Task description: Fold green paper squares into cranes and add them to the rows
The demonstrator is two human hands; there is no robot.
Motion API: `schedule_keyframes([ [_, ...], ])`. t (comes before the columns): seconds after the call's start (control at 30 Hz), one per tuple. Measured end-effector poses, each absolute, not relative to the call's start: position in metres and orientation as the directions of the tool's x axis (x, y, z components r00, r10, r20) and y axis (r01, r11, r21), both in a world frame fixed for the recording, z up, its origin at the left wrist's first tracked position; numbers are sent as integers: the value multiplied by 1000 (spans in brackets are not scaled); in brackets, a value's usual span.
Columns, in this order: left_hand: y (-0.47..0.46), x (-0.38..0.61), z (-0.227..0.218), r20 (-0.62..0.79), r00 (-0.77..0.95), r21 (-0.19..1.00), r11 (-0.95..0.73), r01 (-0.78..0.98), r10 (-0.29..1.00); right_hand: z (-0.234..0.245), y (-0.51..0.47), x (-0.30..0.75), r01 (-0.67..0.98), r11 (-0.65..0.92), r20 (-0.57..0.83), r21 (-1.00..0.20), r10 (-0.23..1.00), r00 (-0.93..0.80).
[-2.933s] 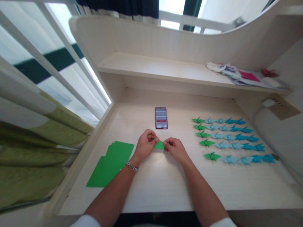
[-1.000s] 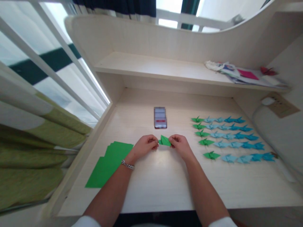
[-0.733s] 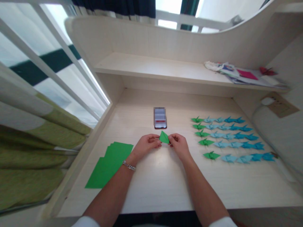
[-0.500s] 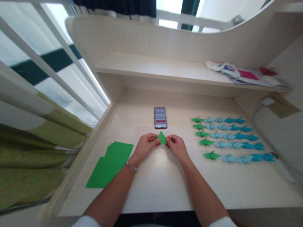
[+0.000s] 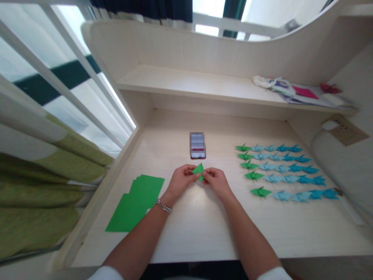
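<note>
A small folded piece of green paper (image 5: 199,170) is held between my two hands, just in front of the phone (image 5: 197,145). My left hand (image 5: 184,179) pinches its left and lower side, thumb on top. On the right side, my right hand (image 5: 215,180) grips the edge between thumb and fingers. The paper shows a pointed top and a crease; its underside is hidden. To the left of my left forearm lie several flat sheets of green paper (image 5: 135,206), overlapping.
Rows of folded paper cranes, green (image 5: 261,191), light blue (image 5: 282,195) and darker blue (image 5: 311,179), stand on the desk's right side. Papers (image 5: 304,92) lie on the shelf (image 5: 186,81) at the back. A cable (image 5: 323,165) runs along the right wall from a socket (image 5: 346,128).
The folded green paper has turned and tilted slightly between my fingers. Both hands have shifted only a little, staying closed on it.
</note>
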State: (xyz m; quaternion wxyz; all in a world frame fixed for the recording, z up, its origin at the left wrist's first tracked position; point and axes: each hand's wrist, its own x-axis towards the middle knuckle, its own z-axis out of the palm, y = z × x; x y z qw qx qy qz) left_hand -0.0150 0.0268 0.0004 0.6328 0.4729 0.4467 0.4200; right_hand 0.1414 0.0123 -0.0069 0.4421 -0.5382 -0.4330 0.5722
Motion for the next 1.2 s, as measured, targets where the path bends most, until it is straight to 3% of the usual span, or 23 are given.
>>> schedule_keyframes([
  [0.17,26,-14,1,-139,257,982,166,-87,956,-8,13,141,24,-186,-187,-982,982,-19],
  [0.4,25,-17,1,-212,385,974,163,155,898,-2,14,151,-3,-138,-138,-990,990,-21],
  [0.7,24,-16,4,-141,352,990,131,53,925,3,11,154,-88,-281,-275,-956,958,-75],
  [0.93,24,-16,5,-182,345,981,194,1,921,8,9,157,-80,-314,-303,-946,945,-124],
  [1.2,25,-19,9,-119,291,992,128,-12,949,13,7,155,-241,-330,-307,-913,943,-126],
])
